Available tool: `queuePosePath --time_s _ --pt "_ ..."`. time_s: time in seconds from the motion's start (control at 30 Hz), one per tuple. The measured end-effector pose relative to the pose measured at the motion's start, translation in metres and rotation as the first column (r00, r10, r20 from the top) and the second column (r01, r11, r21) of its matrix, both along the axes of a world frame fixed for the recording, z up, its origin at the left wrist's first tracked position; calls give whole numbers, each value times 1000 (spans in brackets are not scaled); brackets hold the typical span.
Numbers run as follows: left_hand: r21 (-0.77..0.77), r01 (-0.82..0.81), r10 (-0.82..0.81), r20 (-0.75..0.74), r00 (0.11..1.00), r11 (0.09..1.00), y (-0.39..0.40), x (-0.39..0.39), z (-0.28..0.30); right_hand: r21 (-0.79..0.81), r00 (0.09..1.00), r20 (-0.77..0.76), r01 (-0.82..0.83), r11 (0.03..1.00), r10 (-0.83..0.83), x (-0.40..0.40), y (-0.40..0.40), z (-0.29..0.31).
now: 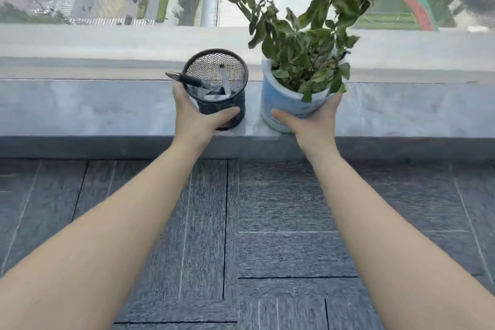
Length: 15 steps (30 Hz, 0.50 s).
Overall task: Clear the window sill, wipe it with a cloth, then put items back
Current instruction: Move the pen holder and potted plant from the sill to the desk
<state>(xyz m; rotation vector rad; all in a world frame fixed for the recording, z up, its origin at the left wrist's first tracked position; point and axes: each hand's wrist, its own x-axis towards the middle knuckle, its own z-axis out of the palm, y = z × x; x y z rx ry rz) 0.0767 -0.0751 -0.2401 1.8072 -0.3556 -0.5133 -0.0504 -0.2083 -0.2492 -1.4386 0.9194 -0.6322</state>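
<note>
Left hand [194, 115] grips mesh pen holder [220, 88]; right hand [312, 120] grips plant pot [286, 104].

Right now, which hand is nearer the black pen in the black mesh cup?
Left. The left hand grips the black mesh cup beside the black pen; the right hand holds the pale plant pot.

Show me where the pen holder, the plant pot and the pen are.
pen holder [225, 108]: head view, front mesh wall
plant pot [281, 100]: head view, pale blue side wall
pen [191, 80]: head view, dark barrel over the rim
</note>
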Motion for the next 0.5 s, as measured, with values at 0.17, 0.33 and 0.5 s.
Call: queuePosePath --time_s 0.17,0.33,0.5 --pt "-31 14 -14 12 1000 999 -4 10 -5 -110 1000 18 24 994 -22 6 -3 -4" --pt "-20 13 -12 42 999 1000 -8 14 -6 -131 999 -9 37 991 -39 9 -5 -5" --pt "-33 -1 4 88 996 999 -8 17 -2 -164 997 10 83 983 -83 12 -4 -11"
